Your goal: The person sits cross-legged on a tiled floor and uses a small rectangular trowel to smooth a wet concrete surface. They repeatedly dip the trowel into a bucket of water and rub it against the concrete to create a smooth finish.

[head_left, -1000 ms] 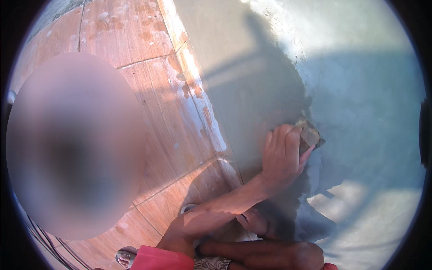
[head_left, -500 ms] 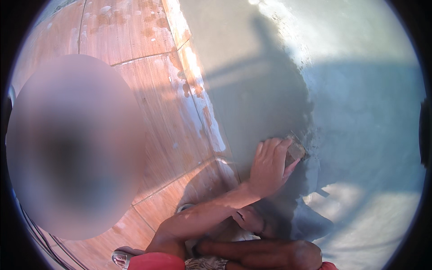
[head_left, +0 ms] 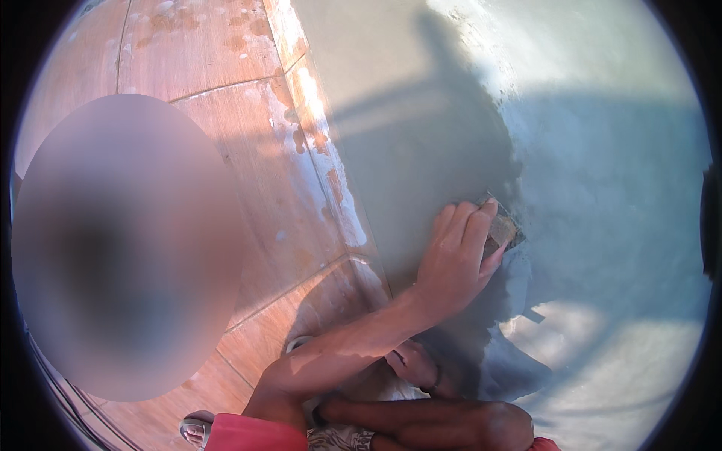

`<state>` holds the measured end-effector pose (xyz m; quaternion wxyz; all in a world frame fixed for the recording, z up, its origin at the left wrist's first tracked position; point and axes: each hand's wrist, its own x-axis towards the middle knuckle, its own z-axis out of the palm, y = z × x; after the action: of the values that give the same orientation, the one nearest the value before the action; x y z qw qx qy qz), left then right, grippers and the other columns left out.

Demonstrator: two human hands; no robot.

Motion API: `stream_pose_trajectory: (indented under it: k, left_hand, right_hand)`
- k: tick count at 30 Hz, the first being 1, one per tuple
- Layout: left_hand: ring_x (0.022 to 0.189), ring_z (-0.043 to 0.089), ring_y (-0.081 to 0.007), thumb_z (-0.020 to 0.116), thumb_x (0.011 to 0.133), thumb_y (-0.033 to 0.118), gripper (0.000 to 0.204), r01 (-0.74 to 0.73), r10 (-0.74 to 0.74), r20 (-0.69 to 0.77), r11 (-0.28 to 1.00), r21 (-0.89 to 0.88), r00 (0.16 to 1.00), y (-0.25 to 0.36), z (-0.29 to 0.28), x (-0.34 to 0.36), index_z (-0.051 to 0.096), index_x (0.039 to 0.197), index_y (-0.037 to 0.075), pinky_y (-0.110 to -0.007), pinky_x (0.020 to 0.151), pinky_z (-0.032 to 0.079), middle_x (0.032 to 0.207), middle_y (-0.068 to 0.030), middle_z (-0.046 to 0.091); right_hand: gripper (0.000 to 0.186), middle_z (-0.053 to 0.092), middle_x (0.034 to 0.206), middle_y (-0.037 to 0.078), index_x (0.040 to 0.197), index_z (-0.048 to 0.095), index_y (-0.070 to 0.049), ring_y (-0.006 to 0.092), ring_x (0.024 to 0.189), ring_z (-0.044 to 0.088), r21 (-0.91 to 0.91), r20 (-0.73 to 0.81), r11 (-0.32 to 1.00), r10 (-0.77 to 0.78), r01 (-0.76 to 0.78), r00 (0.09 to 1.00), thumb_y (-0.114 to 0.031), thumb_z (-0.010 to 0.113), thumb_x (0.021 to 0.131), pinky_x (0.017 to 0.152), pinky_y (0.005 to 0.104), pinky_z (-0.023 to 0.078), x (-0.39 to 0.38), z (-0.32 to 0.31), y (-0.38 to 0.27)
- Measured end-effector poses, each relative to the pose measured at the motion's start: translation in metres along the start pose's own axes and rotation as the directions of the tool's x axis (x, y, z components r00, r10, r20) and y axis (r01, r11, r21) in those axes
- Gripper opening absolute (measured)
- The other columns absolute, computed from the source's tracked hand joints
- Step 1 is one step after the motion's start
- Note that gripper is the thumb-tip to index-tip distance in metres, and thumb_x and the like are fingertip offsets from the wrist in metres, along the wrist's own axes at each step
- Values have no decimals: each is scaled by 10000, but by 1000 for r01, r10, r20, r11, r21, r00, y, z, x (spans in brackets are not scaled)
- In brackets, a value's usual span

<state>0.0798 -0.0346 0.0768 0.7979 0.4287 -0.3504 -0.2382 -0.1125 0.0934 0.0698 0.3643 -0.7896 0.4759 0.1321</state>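
Observation:
My left hand point(head_left: 459, 259) reaches across from the lower left, back of the hand up, with its fingers and thumb closed around a small trowel point(head_left: 502, 229) with a brown block-like grip and a thin dark plate. The plate lies against smooth grey cement point(head_left: 421, 173), at the ragged border between a darker strip and a paler area point(head_left: 602, 188). My right hand point(head_left: 412, 362), a dark band at its wrist, is low in front of my legs, partly behind my left forearm. What its fingers do is hidden.
Orange-brown wood-look tiles point(head_left: 278, 195) lie to the left, ending in a narrow splashed edge strip point(head_left: 323, 143) beside the cement. A bent leg point(head_left: 451, 422) is at the bottom. Dark cables point(head_left: 64, 402) run at the lower left. A blurred oval hides much of the left side.
My left hand and the trowel have moved a little up and to the right along the border of the cement. The right hand stays low, with almost no change.

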Motion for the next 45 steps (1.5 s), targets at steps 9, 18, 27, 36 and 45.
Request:
stream_pose_trajectory:
  k: [9, 18, 27, 36, 45]
  left_hand:
    - [918, 534, -328, 783, 746, 27, 575, 18, -17, -51, 1000, 18, 999, -7, -4, 9, 527, 1257, -23, -405, 803, 464, 1021, -156, 552]
    - [1017, 553, -332, 777, 804, 94, 495, 204, -201, -57, 978, 47, 978, -35, -15, -60, 538, 1223, -18, -387, 878, 466, 1101, -176, 572]
    - [978, 551, -352, 772, 812, 100, 455, -56, 57, 60, 998, -19, 997, -3, 6, -25, 541, 1182, -30, -395, 871, 459, 1089, -212, 562]
    - [982, 589, -338, 735, 864, 138, 419, -22, 27, -126, 999, 36, 992, -1, -6, 74, 527, 1187, -29, -403, 869, 482, 1062, -203, 568]
    - [972, 583, -359, 737, 835, 122, 436, 156, -147, -222, 987, 25, 964, -37, -26, 84, 526, 1181, -36, -427, 850, 477, 1039, -206, 569]
  right_hand:
    - [269, 651, 1151, 217, 1182, 622, -9, 382, 1117, 606, 39, 42, 999, -26, 24, 999, -134, 549, 955, 950, 462, 478, 14, -1, -10]
    - [280, 653, 1146, 194, 1210, 619, -31, 368, 1091, 622, -36, 82, 999, -14, 17, 997, -142, 552, 961, 941, 436, 491, 6, 2, 2]
    - [284, 640, 1184, 188, 1221, 609, -41, 369, 1077, 620, -68, 160, 997, 49, -39, 986, -135, 546, 961, 934, 426, 496, -10, 15, 33]
    - [294, 647, 1174, 200, 1222, 613, -31, 379, 1080, 622, -17, 104, 999, 32, -31, 994, -154, 559, 960, 932, 430, 492, 6, 4, 4]
    - [314, 635, 1189, 178, 1258, 593, -58, 361, 1106, 604, -30, 123, 999, 26, -22, 992, -182, 536, 975, 965, 427, 477, 11, 1, 0]
